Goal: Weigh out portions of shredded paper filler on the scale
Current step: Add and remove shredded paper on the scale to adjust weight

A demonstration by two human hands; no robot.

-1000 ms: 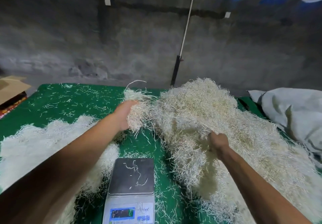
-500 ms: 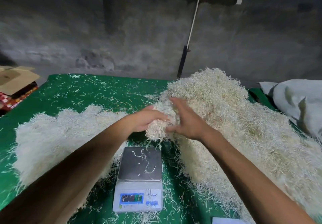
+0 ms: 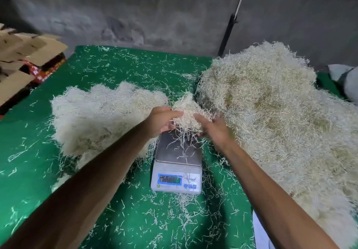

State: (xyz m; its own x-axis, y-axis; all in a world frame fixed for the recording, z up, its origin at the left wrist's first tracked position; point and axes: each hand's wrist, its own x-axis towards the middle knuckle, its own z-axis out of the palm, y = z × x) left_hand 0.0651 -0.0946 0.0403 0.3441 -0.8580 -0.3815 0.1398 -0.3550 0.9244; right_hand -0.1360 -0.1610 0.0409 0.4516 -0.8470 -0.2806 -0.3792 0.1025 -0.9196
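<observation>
One scale [image 3: 177,163] sits on the green desk [image 3: 120,68], near centre, display side toward the person; the readout is lit but too blurred to read. Two hands work over its far edge. Left hand [image 3: 161,120] has its grip curled round the left side of one small clump of shredded paper [image 3: 186,116]; right hand [image 3: 215,130] closes on the clump's right side, fingers [image 3: 201,117] bent into the strands. The clump hangs just above the rear of the steel platter [image 3: 178,149], loose strands trailing down to touch it; a few stray shreds lie on the platter. Two heaps of filler flank the scale: one lower, whiter heap [image 3: 96,116] to the left, one much larger, yellower heap [image 3: 275,116] to the right, running off toward the near right edge. Scattered single shreds cover the desk all over. One stack of flattened cardboard [image 3: 25,54] lies at far left beyond the desk, and one grey sack [image 3: 346,82] shows at far right. Against the frame half a second earlier: the clump has come free of the large heap, where it was still joined, and has dropped lower, toward the platter; both hands have moved nearer the person and closer together; the scale and both heaps lie as they did.
</observation>
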